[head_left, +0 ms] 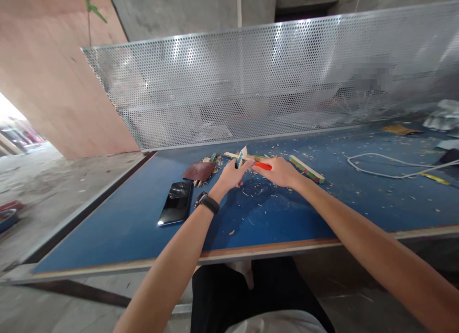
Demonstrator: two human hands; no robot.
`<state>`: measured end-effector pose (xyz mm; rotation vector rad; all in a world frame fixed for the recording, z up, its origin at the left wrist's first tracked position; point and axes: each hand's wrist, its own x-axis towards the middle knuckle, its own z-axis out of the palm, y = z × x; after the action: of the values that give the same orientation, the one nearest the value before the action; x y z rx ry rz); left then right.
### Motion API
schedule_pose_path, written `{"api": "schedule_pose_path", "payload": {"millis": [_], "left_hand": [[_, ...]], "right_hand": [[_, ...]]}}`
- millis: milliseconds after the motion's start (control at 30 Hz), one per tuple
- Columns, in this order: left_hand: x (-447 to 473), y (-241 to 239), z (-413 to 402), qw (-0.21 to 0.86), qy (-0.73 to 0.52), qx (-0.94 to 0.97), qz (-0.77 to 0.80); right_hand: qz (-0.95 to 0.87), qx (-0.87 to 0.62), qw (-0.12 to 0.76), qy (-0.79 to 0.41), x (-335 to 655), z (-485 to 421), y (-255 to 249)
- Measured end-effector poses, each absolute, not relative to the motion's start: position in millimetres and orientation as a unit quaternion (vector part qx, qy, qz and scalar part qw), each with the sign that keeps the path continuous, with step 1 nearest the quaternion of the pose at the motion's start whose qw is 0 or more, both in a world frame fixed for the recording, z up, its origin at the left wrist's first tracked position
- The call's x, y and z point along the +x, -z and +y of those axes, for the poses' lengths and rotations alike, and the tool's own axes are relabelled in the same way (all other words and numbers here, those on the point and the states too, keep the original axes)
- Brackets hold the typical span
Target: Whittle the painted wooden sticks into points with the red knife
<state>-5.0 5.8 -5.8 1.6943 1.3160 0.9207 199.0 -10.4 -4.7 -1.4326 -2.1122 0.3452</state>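
My left hand (232, 174) is closed around a small whittled piece of wood (243, 154), pale at its pointed upper end with a teal patch below. My right hand (281, 171) grips an orange-handled knife (263, 166) just beside it; the blade is too small and hidden to make out. Both hands are close together above the blue table, the left thumb near the orange handle. Behind them lies a pale wooden strip (229, 155), partly covered by the fingers. Wood shavings are scattered around.
A black phone (175, 202) and a dark red sheet (199, 171) with small sticks beneath lie left. A green-and-red-edged wooden strip (306, 169) lies right, beyond it a white cable (387, 175). A perforated metal panel (229, 89) stands along the table's back.
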Motion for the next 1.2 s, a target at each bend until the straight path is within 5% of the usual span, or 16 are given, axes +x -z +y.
{"api": "schedule_pose_path", "payload": {"millis": [333, 733, 1200], "left_hand": [[-8, 7, 5, 0.415, -0.336, 0.695, 0.481], [-5, 7, 9, 0.372, -0.386, 0.676, 0.506], [-6, 0, -1, 0.49, -0.385, 0.666, 0.409]], "right_hand": [[-0.831, -0.463, 0.257, -0.168, 206, -7, 8], [-0.777, -0.558, 0.282, -0.076, 195, -10, 6], [-0.836, -0.432, 0.265, -0.213, 204, -7, 9]]}}
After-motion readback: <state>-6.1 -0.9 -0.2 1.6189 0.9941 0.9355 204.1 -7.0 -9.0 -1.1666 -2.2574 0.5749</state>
